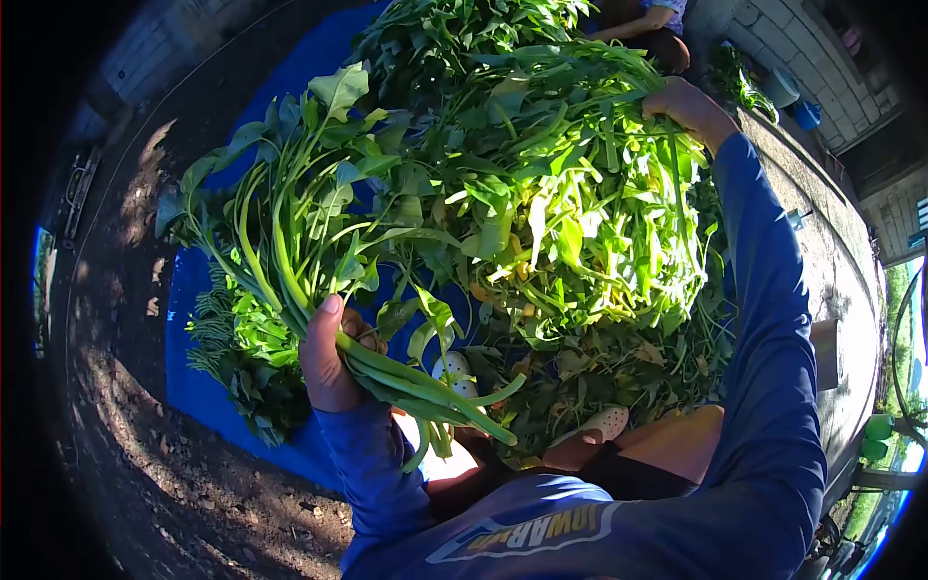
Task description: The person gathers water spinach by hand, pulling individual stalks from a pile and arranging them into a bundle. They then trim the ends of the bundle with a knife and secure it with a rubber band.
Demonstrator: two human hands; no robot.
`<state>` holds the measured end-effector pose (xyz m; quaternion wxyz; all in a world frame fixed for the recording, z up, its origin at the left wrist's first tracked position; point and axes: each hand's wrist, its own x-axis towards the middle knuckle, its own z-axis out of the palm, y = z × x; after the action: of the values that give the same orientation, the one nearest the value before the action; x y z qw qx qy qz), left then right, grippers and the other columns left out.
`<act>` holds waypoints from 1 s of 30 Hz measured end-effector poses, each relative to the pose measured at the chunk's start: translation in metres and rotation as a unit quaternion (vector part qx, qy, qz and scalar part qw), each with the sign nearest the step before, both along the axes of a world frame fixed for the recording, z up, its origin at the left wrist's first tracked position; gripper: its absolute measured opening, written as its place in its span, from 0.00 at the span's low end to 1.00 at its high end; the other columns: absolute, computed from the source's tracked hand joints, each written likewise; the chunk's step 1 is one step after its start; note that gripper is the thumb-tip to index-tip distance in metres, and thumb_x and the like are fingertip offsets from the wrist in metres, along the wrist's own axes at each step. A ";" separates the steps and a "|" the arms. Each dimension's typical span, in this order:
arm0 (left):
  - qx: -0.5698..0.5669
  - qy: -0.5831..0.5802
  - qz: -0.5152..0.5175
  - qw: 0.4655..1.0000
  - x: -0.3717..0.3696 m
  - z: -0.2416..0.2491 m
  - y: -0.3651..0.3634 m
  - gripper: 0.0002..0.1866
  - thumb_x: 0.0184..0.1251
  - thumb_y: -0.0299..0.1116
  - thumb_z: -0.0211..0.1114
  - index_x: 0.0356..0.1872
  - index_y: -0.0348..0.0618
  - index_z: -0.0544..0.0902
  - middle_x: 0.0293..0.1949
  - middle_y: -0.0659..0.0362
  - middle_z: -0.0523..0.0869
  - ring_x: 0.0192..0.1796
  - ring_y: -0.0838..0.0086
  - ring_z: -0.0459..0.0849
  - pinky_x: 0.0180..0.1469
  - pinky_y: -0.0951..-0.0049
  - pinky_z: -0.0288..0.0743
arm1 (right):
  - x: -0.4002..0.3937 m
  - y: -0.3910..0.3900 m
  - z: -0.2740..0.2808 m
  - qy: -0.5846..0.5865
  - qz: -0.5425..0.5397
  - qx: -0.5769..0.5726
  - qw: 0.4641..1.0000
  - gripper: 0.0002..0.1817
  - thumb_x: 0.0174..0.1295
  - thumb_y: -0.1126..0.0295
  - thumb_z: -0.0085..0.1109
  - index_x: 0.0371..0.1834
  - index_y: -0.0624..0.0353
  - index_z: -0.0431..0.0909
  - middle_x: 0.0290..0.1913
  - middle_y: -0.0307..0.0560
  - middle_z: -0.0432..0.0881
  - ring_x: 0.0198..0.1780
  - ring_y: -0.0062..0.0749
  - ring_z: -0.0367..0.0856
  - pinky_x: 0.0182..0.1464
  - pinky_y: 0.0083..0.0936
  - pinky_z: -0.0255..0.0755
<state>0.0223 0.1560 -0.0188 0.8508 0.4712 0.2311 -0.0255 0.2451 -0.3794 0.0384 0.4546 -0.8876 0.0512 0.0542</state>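
Note:
My left hand [333, 358] is closed around the stems of a bunch of water spinach [290, 242]. The leaves fan out up and to the left, and the cut stem ends stick out to the lower right. At the far right side of a big heap of the same greens [570, 222], my right hand [691, 111] is reached out, its fingers curled over long stems at the top. Part of those fingers is hidden by leaves. Sunlight falls brightly on the heap's middle, where some leaves look yellow.
A blue tarp [290, 449] lies under the greens. Bundles of long green beans [215, 329] and darker leaves sit at its left. Loose trimmings [619, 372] lie by my shoes. Another person's arm [633, 26] shows at the top. Block walls [812, 58] stand behind.

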 end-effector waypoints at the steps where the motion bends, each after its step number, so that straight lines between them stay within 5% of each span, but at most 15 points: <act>1: 0.002 0.001 0.008 1.000 0.001 0.003 -0.003 0.16 0.71 0.51 0.71 0.36 0.55 0.77 0.24 0.72 0.74 0.22 0.81 0.73 0.26 0.76 0.69 | -0.012 -0.005 0.012 0.001 0.005 0.004 1.000 0.09 0.49 0.72 0.70 0.31 0.66 0.86 0.26 0.39 0.83 0.27 0.24 0.79 0.31 0.30 0.72; 5: 0.007 0.001 0.006 1.000 0.001 0.009 -0.006 0.15 0.71 0.50 0.72 0.42 0.55 0.77 0.24 0.72 0.75 0.21 0.82 0.73 0.26 0.76 0.70 | -0.105 0.010 0.067 -0.122 -0.115 -0.012 0.986 0.16 0.55 0.73 0.68 0.48 0.63 0.86 0.35 0.41 0.86 0.31 0.26 0.82 0.36 0.28 0.78; 7: 0.003 -0.012 -0.006 1.000 0.001 0.006 -0.004 0.16 0.71 0.51 0.72 0.41 0.55 0.78 0.24 0.72 0.75 0.22 0.82 0.75 0.26 0.75 0.71 | -0.151 0.005 0.069 -0.096 -0.103 -0.088 0.986 0.28 0.54 0.70 0.72 0.61 0.60 0.81 0.45 0.41 0.88 0.41 0.28 0.84 0.45 0.30 0.80; 8: -0.011 -0.014 -0.012 1.000 0.002 0.003 -0.001 0.16 0.71 0.51 0.73 0.39 0.55 0.78 0.24 0.72 0.75 0.22 0.82 0.76 0.26 0.75 0.72 | -0.179 0.009 0.049 -0.142 -0.118 -0.220 0.958 0.28 0.57 0.68 0.73 0.63 0.57 0.80 0.44 0.43 0.88 0.41 0.30 0.85 0.47 0.32 0.81; 9: -0.025 -0.016 -0.020 0.999 0.003 0.000 0.001 0.16 0.71 0.50 0.73 0.37 0.55 0.78 0.23 0.72 0.75 0.22 0.82 0.76 0.26 0.74 0.72 | -0.203 0.030 0.035 -0.206 -0.016 -0.181 0.962 0.27 0.57 0.65 0.77 0.60 0.58 0.79 0.45 0.48 0.88 0.42 0.31 0.86 0.48 0.33 0.81; 10: -0.038 -0.016 -0.031 0.999 0.003 -0.001 0.000 0.16 0.71 0.50 0.74 0.35 0.54 0.78 0.23 0.72 0.75 0.22 0.82 0.76 0.26 0.74 0.73 | -0.229 0.049 0.018 -0.169 -0.016 -0.291 0.942 0.30 0.55 0.70 0.75 0.62 0.59 0.78 0.47 0.51 0.88 0.45 0.39 0.88 0.50 0.36 0.82; 12: -0.036 -0.010 -0.018 0.999 0.002 0.011 -0.009 0.18 0.70 0.50 0.75 0.29 0.54 0.78 0.22 0.71 0.75 0.22 0.81 0.77 0.26 0.73 0.75 | -0.273 0.056 -0.077 -0.203 0.022 -0.419 0.885 0.41 0.50 0.75 0.70 0.74 0.59 0.72 0.59 0.57 0.83 0.63 0.55 0.82 0.63 0.46 0.77; 14: -0.040 -0.007 -0.023 0.999 -0.001 0.006 -0.004 0.17 0.70 0.49 0.75 0.29 0.54 0.78 0.22 0.71 0.76 0.22 0.81 0.77 0.26 0.72 0.75 | -0.290 0.092 -0.133 -0.031 -0.012 -0.338 0.940 0.50 0.48 0.73 0.73 0.81 0.56 0.64 0.73 0.62 0.74 0.72 0.56 0.75 0.70 0.45 0.72; 17: -0.057 -0.020 -0.052 0.997 -0.003 0.005 0.000 0.13 0.72 0.48 0.74 0.40 0.55 0.80 0.26 0.72 0.77 0.24 0.82 0.78 0.27 0.73 0.75 | -0.317 0.102 -0.174 -0.051 -0.047 -0.295 0.953 0.65 0.45 0.69 0.77 0.89 0.51 0.47 0.85 0.63 0.53 0.79 0.63 0.63 0.75 0.55 0.65; 20: -0.048 -0.025 -0.069 0.996 -0.009 0.017 -0.001 0.12 0.72 0.46 0.74 0.43 0.55 0.81 0.26 0.72 0.77 0.24 0.82 0.77 0.29 0.73 0.77 | -0.327 0.111 -0.127 -0.009 -0.010 -0.338 0.941 0.63 0.44 0.66 0.77 0.88 0.50 0.52 0.86 0.64 0.50 0.82 0.65 0.58 0.76 0.56 0.64; 22: -0.053 -0.027 -0.068 0.996 -0.009 0.018 -0.004 0.12 0.72 0.46 0.74 0.42 0.55 0.80 0.26 0.71 0.77 0.25 0.82 0.78 0.29 0.73 0.77 | -0.333 0.114 -0.110 -0.063 -0.031 -0.286 0.956 0.50 0.46 0.67 0.73 0.81 0.54 0.68 0.85 0.66 0.53 0.78 0.67 0.65 0.73 0.56 0.68; 24: -0.046 -0.006 -0.082 0.996 -0.005 0.022 -0.004 0.14 0.71 0.47 0.75 0.40 0.55 0.79 0.25 0.71 0.76 0.25 0.81 0.77 0.31 0.72 0.76 | -0.330 0.129 -0.087 -0.215 -0.049 -0.302 0.927 0.39 0.50 0.70 0.70 0.72 0.57 0.76 0.77 0.67 0.67 0.71 0.65 0.73 0.71 0.53 0.71; 25: -0.043 -0.011 -0.091 0.995 -0.004 0.022 -0.003 0.15 0.70 0.47 0.75 0.40 0.55 0.78 0.25 0.71 0.76 0.26 0.81 0.76 0.31 0.72 0.76 | -0.326 0.139 -0.082 -0.300 -0.072 -0.286 0.907 0.25 0.54 0.74 0.67 0.58 0.60 0.85 0.60 0.61 0.82 0.62 0.59 0.80 0.65 0.48 0.75; 26: -0.040 -0.015 -0.102 0.994 -0.006 0.024 -0.003 0.15 0.69 0.47 0.75 0.40 0.55 0.78 0.26 0.71 0.75 0.26 0.81 0.76 0.32 0.72 0.75 | -0.326 0.147 -0.085 -0.298 -0.086 -0.233 0.922 0.15 0.55 0.74 0.68 0.47 0.61 0.87 0.47 0.54 0.85 0.53 0.53 0.83 0.58 0.46 0.77; 30: -0.026 -0.017 -0.125 0.992 -0.008 0.027 -0.003 0.16 0.67 0.48 0.77 0.42 0.54 0.79 0.27 0.71 0.75 0.27 0.81 0.75 0.33 0.72 0.73 | -0.318 0.184 -0.105 -0.310 -0.052 -0.322 0.893 0.09 0.61 0.68 0.68 0.41 0.58 0.86 0.39 0.50 0.81 0.47 0.52 0.81 0.52 0.46 0.76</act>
<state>0.0141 0.1534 0.0086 0.8565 0.4750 0.1548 -0.1297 -0.0729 -0.1951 -0.0663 0.1391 -0.9531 -0.0320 -0.2668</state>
